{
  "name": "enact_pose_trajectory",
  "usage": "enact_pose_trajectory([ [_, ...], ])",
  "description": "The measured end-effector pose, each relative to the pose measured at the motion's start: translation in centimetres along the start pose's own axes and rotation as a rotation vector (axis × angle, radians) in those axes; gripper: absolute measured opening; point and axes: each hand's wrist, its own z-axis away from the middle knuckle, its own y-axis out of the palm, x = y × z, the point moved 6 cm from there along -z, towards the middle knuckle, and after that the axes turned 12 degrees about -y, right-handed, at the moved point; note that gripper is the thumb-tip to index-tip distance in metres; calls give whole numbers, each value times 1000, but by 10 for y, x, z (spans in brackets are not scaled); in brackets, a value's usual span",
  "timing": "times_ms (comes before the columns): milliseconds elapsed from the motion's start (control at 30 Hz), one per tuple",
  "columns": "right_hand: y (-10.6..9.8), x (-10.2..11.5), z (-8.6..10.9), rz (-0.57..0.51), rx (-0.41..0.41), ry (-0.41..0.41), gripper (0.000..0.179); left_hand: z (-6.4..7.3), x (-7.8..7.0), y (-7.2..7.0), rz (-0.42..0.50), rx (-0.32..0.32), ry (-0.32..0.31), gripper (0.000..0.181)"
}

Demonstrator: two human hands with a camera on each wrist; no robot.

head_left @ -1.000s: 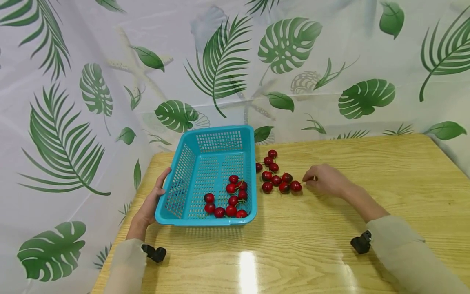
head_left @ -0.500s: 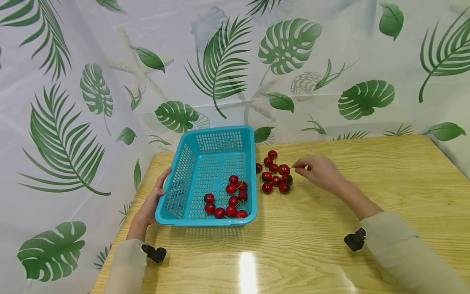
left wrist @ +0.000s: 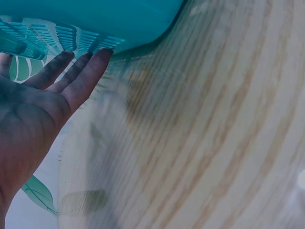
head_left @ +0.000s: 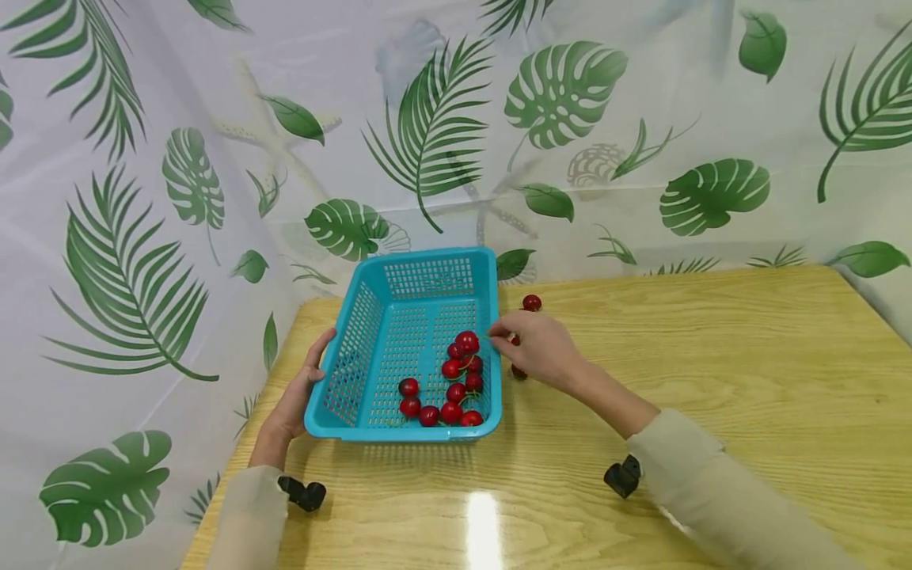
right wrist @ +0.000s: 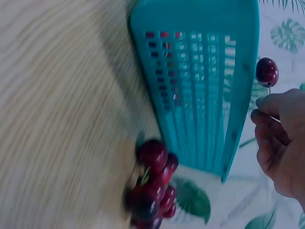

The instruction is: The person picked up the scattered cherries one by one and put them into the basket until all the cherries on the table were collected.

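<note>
A turquoise plastic basket (head_left: 345, 434) with slotted walls stands on the table, a group of red cherries (head_left: 451, 412) in its near right part. Over its right rim, my right hand (head_left: 545, 352) pinches a cherry (right wrist: 267, 71) by the stem between thumb and fingertips. That cherry hangs above the basket's inside, apart from the rim in the right wrist view. My left hand (left wrist: 43, 102) touches the outside of the basket's left wall with fairly straight fingers. Several more cherries (right wrist: 152, 186) lie on the table to the right of the basket, mostly hidden behind my right hand in the head view.
The wooden table (head_left: 712, 380) extends far to the right of the basket. A white leaf-print cloth (head_left: 285, 182) hangs behind and along the left side. Each wrist carries a small black camera (head_left: 622, 476).
My right hand picked a cherry from the table's right-hand group, lifted it and carried it left over the basket's rim. The left hand stays at the basket's left side.
</note>
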Motion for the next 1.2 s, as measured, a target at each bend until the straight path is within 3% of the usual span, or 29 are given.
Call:
enact_pose_trajectory([
  [133,19,23,-17,43,100,1,9,1,-1,1,-10,2,2,78],
  [267,39,35,-29,53,190,78,9,0,-1,0,-11,4,3,78],
  [500,70,40,-48,98,303,206,33,-2,1,0,-5,0,-7,79],
  [700,89,35,-55,164,363,289,32,-1,0,0,-6,1,-4,78],
  [967,112,28,-54,267,521,248,22,-1,0,1,-5,9,-4,79],
  [1200,122,30,-51,262,625,207,21,-1,0,0,2,15,-4,79],
])
